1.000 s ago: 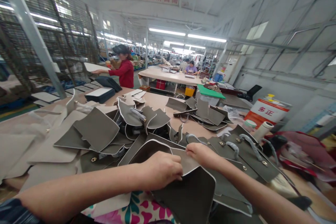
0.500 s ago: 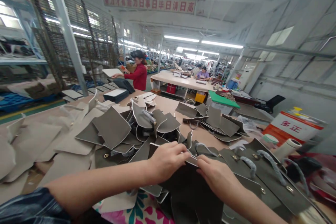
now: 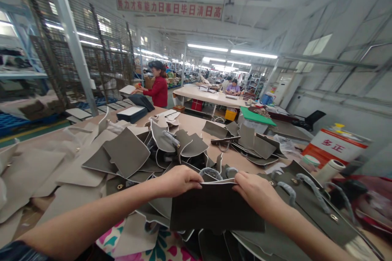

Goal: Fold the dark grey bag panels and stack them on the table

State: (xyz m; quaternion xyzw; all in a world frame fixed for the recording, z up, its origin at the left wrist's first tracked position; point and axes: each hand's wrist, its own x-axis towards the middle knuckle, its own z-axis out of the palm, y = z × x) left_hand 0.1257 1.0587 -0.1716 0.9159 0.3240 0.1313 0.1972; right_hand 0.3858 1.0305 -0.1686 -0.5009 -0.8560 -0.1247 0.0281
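Note:
Between my two hands hangs a dark grey-brown leather-like panel (image 3: 216, 208) with a pale edge along its top. My left hand (image 3: 180, 180) pinches that edge at the left, and my right hand (image 3: 252, 187) grips it at the right. Just behind the edge a plastic-wrapped handle (image 3: 211, 173) curves up; whether it belongs to this panel I cannot tell. Similar dark panels (image 3: 127, 151) lie in a loose heap beyond my hands. To the right, flat panels with wrapped handles (image 3: 315, 191) and metal fittings overlap each other.
Beige panels (image 3: 30, 167) spread over the left of the table. Another dark pile (image 3: 254, 142) lies at the back right, near a labelled orange-and-white can (image 3: 335, 147) and a pale roll (image 3: 332, 171). A co-worker in red (image 3: 159, 89) stands beyond the table, holding a pale board.
My hands have moved apart along the panel's edge, the left one going left. The panel now faces me more broadly, and the wrapped handle shows behind it. The view has shifted slightly.

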